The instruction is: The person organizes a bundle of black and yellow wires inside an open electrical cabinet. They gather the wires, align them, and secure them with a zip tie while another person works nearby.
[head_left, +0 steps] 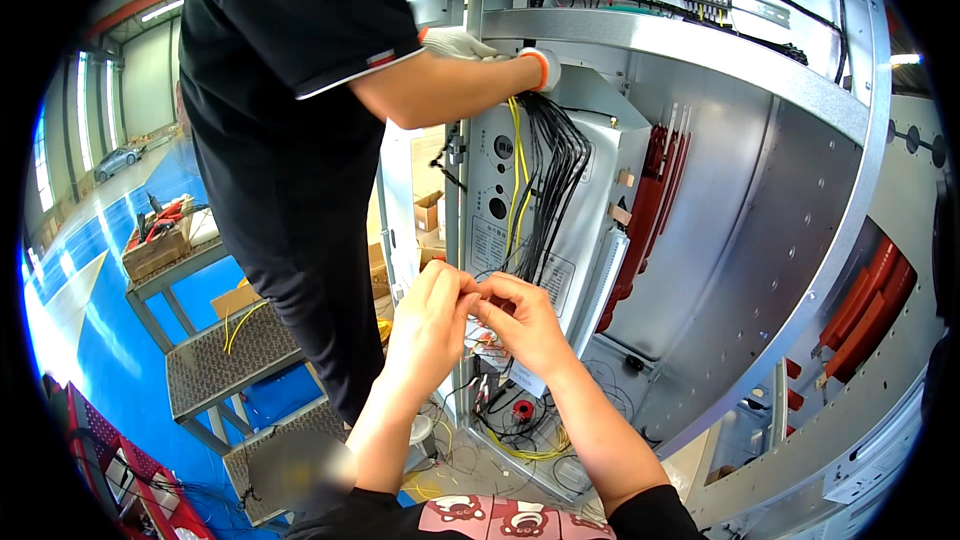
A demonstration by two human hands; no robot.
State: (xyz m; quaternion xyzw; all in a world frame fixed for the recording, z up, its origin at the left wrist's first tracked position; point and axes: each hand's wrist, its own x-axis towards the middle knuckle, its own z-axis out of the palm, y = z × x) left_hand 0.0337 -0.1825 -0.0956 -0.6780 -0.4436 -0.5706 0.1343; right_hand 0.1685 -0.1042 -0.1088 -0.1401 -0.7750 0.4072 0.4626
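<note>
Looked half-done: black wire bundle point(556, 145) gathered up top, lower lengths loose over grey box point(580, 220). Left hand point(432, 305) and right hand point(520, 318) pinched close in front; couldn't tell what either grip held.

No words or numbers can be made out with certainty. On the front of the grey metal box point(585, 175), dark lines of small print point(488, 243) are carried at the middle of the view, and a framed block of print point(562, 285) is set toward four o'clock. Pale marks are shown on a round black window point(503, 147) just past twelve o'clock. All of this is left too small and blurred to be read.
</note>
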